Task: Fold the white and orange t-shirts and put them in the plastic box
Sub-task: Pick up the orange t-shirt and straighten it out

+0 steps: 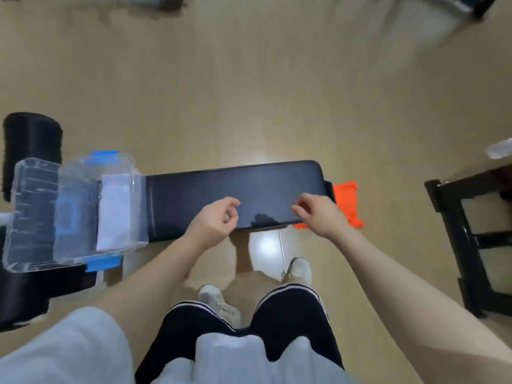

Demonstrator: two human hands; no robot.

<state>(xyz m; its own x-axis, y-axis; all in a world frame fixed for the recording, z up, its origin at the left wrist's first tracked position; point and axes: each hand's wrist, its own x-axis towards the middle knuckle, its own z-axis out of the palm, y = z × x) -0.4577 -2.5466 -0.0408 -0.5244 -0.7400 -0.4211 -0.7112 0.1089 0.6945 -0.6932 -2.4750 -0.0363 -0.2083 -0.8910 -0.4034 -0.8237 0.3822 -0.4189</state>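
Observation:
A clear plastic box (36, 217) with blue latches stands at the left end of a black padded bench (235, 189). Folded white cloth, the white t-shirt (114, 212), shows through the box's right wall. The orange t-shirt (347, 200) lies beyond the bench's right end, partly hidden by my right hand (318, 214). My left hand (216, 220) hovers over the bench's near edge, fingers loosely curled, holding nothing. My right hand is beside it with fingers bent and empty, just left of the orange cloth. The frame is blurred.
A wooden floor (249, 92) surrounds the bench. A black frame (468, 236) stands at the right. A black cylinder (30, 145) sits behind the box at the left. My legs and white shoes (297, 270) are below the bench.

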